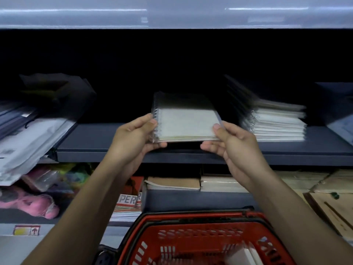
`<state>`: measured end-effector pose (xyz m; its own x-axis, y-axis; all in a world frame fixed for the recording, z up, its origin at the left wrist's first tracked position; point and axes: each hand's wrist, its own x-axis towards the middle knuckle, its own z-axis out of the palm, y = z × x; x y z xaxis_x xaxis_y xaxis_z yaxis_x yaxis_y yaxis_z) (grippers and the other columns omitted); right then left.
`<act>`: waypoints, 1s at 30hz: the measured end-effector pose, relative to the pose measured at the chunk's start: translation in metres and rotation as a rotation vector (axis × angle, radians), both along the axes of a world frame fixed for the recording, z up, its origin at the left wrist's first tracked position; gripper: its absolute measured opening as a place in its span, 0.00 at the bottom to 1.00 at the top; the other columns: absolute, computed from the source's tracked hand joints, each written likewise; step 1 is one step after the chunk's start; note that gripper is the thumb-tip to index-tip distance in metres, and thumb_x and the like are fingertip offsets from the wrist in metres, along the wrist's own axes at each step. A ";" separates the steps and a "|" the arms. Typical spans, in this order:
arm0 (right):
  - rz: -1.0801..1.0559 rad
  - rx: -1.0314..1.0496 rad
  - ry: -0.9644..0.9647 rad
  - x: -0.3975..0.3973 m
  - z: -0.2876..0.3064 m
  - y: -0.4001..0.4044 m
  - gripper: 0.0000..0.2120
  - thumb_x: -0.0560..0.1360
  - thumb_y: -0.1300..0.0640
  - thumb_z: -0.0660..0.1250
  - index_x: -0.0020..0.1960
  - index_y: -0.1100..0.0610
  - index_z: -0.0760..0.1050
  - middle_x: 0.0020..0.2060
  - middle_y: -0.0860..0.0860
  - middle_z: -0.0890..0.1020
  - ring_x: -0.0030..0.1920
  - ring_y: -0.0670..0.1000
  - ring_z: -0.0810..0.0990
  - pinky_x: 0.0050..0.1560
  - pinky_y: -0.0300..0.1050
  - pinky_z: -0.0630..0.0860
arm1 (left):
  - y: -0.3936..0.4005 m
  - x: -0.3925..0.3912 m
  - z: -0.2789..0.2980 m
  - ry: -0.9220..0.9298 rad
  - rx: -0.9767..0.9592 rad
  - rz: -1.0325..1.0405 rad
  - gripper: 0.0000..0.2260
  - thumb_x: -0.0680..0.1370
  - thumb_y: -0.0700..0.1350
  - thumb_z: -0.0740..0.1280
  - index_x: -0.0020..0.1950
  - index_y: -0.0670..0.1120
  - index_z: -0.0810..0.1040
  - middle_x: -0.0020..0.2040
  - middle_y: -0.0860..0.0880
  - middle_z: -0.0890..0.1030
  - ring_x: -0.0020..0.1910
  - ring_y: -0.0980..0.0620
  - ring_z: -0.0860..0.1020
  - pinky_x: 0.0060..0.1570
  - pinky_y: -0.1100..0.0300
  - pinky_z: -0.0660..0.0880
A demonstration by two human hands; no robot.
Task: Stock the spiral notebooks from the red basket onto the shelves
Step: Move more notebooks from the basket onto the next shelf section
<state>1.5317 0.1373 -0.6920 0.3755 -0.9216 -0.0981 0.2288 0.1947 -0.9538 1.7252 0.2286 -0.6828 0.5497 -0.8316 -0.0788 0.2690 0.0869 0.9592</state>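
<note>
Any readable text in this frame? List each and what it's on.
"PER": red letters on a white pack on the lower shelf, partly cut off by the left arm.
Shelf tag, bottom left: yellow patch and an up arrow, no legible words.
Labels on the white packets at left: too blurred to read.
Notebooks held in both hands: no text visible.

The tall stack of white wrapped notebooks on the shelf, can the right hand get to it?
Probably yes: the right hand is beside the stack with bare shelf between, but it holds a notebook pack.
</note>
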 end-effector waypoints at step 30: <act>-0.299 -0.495 0.352 -0.010 -0.032 0.001 0.21 0.78 0.48 0.70 0.69 0.50 0.71 0.34 0.47 0.79 0.28 0.47 0.81 0.31 0.44 0.78 | 0.003 -0.016 -0.044 -0.545 -0.005 0.389 0.13 0.78 0.49 0.72 0.62 0.51 0.77 0.49 0.53 0.83 0.28 0.60 0.72 0.30 0.65 0.71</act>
